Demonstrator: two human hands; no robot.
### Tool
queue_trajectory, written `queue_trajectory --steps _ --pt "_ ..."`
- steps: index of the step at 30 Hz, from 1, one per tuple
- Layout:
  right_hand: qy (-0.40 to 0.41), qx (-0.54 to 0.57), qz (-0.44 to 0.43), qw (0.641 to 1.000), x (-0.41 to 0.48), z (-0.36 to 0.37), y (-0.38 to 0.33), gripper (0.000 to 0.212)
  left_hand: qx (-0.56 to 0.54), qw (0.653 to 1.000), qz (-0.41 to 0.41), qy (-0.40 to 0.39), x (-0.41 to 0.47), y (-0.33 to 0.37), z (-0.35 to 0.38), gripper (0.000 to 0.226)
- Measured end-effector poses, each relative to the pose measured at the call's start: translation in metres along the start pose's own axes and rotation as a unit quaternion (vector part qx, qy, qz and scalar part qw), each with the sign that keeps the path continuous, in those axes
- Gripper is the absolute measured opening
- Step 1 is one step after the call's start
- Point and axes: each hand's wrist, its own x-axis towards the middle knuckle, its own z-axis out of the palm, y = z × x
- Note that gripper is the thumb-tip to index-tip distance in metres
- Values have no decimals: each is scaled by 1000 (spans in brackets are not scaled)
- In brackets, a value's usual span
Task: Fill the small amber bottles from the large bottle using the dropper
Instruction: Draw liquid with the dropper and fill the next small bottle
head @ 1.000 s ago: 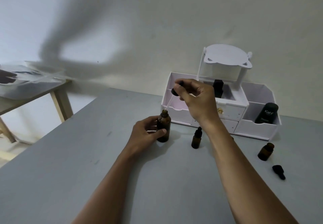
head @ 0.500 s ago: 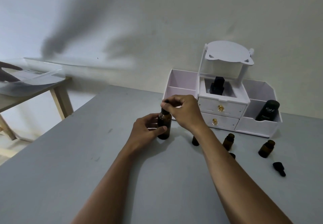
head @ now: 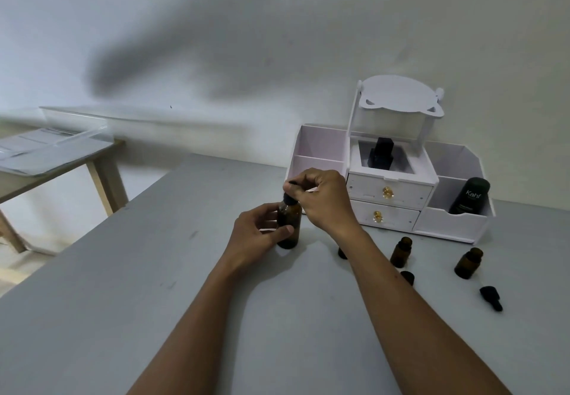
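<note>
The right grip (head: 324,200) is pinching the black bulb of the dropper (head: 290,199) between curled fingertips. The dropper is sitting down in the neck of the large bottle (head: 289,228). The left grip (head: 256,234) is clasping that bottle's body with thumb and fingers, keeping it upright on the desk (head: 138,317).

This looks like the loading step, with the pipette going into the liquid to draw a charge. Whether the bulb is being squeezed cannot be told. Next, the bulb probably needs a squeeze and a slow release. The dropper then has to be lifted straight out and carried to an uncapped small bottle (head: 401,248) standing just right of the right forearm. Another open small bottle (head: 468,263) is waiting further right, and a third dark bottle (head: 341,253) is showing only partly behind the forearm. A loose dropper cap (head: 491,297) is lying near the right edge. Behind, the white organizer (head: 385,206) is holding a dark Kahf bottle (head: 469,195).

A second ago the right grip was holding the dropper raised above the large bottle, its glass tube slanting toward the mouth. Half a second ago it was coming down onto the neck. Now it is sitting in place there.
</note>
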Motion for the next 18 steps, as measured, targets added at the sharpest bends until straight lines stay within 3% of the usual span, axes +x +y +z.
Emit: queue_trajectory --steps 6,14,18 --pt "-1 11 0 1000 -3 -2 -3 10 3 1000 -7 -1 -1 1 0 48" --pt "55 59 -39 996 2 -15 -22 16 -4 1000 6 7 -2 4 -1 50" --pt "90 89 -78 989 5 -35 -37 20 -10 995 56 82 -5 12 1 58"
